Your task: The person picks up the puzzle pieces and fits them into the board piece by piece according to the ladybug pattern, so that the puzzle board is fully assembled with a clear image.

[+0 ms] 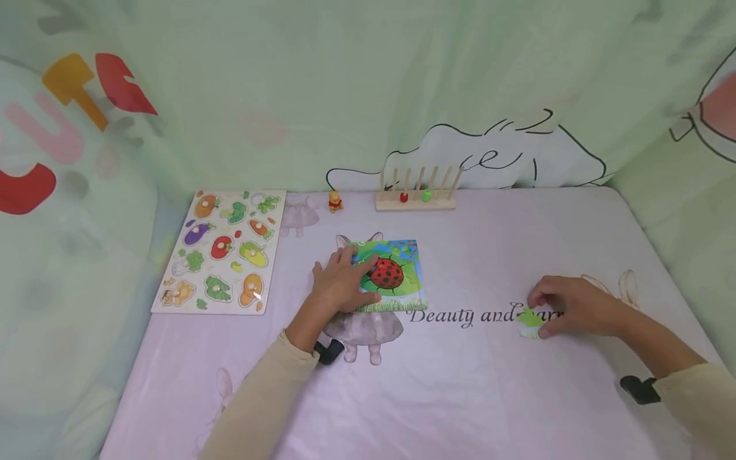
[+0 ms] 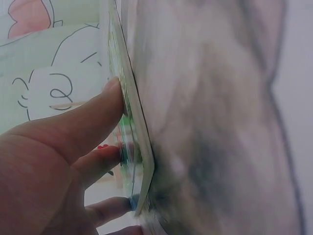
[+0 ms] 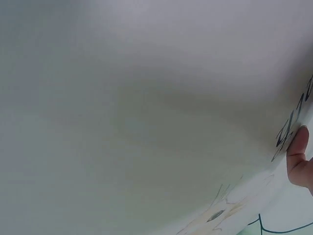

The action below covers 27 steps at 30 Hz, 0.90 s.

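A square jigsaw puzzle (image 1: 386, 273) with a red ladybug picture lies near the middle of the table. My left hand (image 1: 340, 281) rests on its left side, fingers spread. In the left wrist view the thumb and fingertips of the left hand (image 2: 54, 161) touch the puzzle's face (image 2: 128, 132), and its pale edge shows side-on. Off to the right, my right hand (image 1: 581, 308) holds a small green and pale blue puzzle piece (image 1: 529, 323) between thumb and fingers, at the tabletop. Only part of the right hand (image 3: 299, 159) shows in the right wrist view; the piece is hidden there.
At the left lies a vegetable peg board (image 1: 221, 252). Toward the back stand a small bear figure (image 1: 335, 202) and a wooden peg rack (image 1: 416, 204) with red and green beads on it. A printed cloth (image 1: 460, 396) covers the table, with fabric walls (image 1: 276, 89) around it.
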Motion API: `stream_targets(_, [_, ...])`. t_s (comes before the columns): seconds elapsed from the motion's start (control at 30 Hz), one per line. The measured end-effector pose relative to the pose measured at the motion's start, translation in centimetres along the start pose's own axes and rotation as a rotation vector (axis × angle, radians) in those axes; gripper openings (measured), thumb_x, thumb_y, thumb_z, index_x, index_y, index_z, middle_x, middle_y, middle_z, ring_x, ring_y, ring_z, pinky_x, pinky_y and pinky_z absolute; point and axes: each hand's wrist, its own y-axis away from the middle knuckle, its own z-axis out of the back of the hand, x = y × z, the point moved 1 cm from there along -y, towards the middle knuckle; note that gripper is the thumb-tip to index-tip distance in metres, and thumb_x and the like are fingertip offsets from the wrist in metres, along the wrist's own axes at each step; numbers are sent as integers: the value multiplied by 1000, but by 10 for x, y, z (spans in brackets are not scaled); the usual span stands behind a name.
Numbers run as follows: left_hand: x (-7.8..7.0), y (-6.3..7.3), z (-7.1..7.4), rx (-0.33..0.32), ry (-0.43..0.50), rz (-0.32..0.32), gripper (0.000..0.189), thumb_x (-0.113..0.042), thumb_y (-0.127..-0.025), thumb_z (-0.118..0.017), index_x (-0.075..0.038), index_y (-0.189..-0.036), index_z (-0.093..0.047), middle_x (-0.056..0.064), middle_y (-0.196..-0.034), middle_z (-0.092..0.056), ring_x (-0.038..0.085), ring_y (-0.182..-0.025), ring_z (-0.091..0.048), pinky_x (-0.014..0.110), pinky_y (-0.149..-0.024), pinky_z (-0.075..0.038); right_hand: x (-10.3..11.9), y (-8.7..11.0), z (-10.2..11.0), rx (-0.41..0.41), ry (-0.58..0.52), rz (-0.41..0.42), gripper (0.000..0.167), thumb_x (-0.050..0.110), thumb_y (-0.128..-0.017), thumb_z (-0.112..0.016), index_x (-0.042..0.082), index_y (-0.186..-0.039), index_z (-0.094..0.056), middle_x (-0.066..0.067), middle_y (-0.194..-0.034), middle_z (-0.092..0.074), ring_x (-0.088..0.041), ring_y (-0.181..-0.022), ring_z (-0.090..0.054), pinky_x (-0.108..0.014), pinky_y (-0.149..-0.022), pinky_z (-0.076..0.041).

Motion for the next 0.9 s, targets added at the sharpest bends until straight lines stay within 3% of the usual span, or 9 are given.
stream_targets(0.27, [1, 0, -1, 1, -4, 7, 83, -57, -90, -70, -37, -161, -31, 8, -170, -16, 35, -155, -20, 74, -117, -18, 3, -4, 2, 6, -7, -23, 51, 33, -62, -97, 32, -105, -71, 21, -94, -64, 1, -87, -55, -13, -77, -44])
stream_targets(0.47, [0, -1, -2, 0, -3, 5, 83, -57, -90, -70, -38, -161, -31, 8, -170, -16, 35, -155, -20, 74, -117, -18, 4, -6, 1, 16, -63, 53, 57, 25, -66, -96, 30, -118, -74, 18, -95, -61, -2, -85, -54, -14, -74, -43])
stream_targets(0.63, [0, -1, -1, -1, -6, 4, 83, -56, -90, -71, -38, -160, -31, 8, -170, -17, 34, -155, -21, 74, -117, -19, 6, -11, 2, 25, -111, 88, 52, 19, -66, -96, 29, -111, -73, 18, -99, -65, -3, -89, -58, -10, -80, -43])
stream_targets(0.8, [0, -1, -1, -3, -4, 3, 83, -56, -90, -71, -37, -160, -31, 8, -170, -17, 35, -155, -21, 74, -117, -19, 11, -16, 5, 66, -142, 52, 48, 18, -68, -95, 27, -107, -68, 16, -98, -65, -6, -87, -56, -14, -79, -43])
stream_targets(0.9, [0, -1, -2, 0, -9, 3, 83, -57, -90, -70, -38, -160, -31, 8, -170, -16, 35, -155, -21, 74, -116, -19, 14, -20, 7, 96, -153, -10, 41, 19, -73, -92, 29, -105, -67, 15, -92, -63, -7, -85, -57, -19, -76, -45])
